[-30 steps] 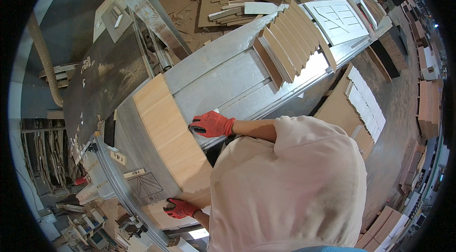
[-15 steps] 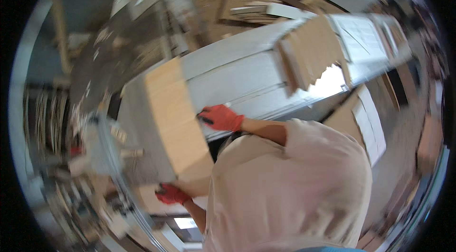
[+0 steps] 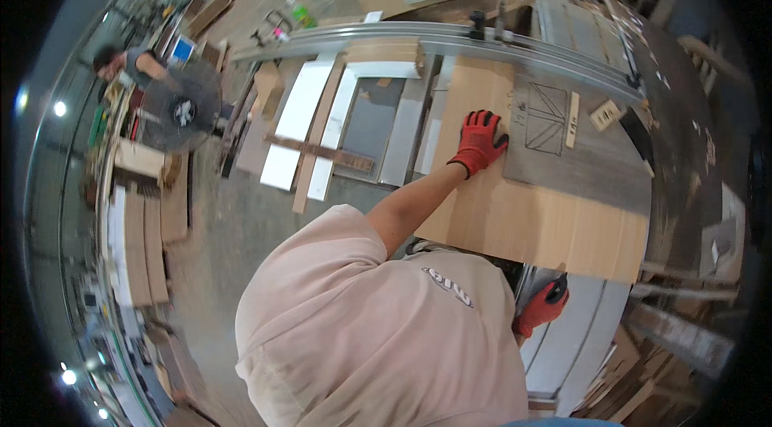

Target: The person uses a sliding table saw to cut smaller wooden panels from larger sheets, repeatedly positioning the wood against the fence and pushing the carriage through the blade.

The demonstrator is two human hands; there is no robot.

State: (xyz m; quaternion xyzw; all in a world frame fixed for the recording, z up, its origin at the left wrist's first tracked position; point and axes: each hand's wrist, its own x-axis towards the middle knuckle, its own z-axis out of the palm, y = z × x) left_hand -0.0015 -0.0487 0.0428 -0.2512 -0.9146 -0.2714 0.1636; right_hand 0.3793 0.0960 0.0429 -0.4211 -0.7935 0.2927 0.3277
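My left hand (image 3: 481, 141), in a red glove with black fingertips, lies flat with fingers spread on a light wood-coloured panel (image 3: 478, 85). That surface forms an L shape, its other arm, a wood-coloured board (image 3: 563, 234), running right along the table's near edge. Beside my left hand, a grey worktop (image 3: 591, 162) carries a pencilled rectangle with diagonals. My right hand (image 3: 540, 308), also red-gloved, is below the board's near edge, close to my body, over white panels (image 3: 575, 338). Its fingers are curled at a dark rounded part I cannot make out.
A metal rail (image 3: 434, 43) spans the table's far side. Small marked wood pieces (image 3: 605, 115) lie on the worktop. White-framed panels (image 3: 326, 133) with a brown strip across stand left. Farther left are a round fan (image 3: 183, 109) and another person (image 3: 133, 65). Sheet stacks (image 3: 137, 246) line the aisle.
My view has swung far round to the left, bringing the rail, fan and other person into sight. My left hand is now flat on the panel; my right has come to the table's near side.
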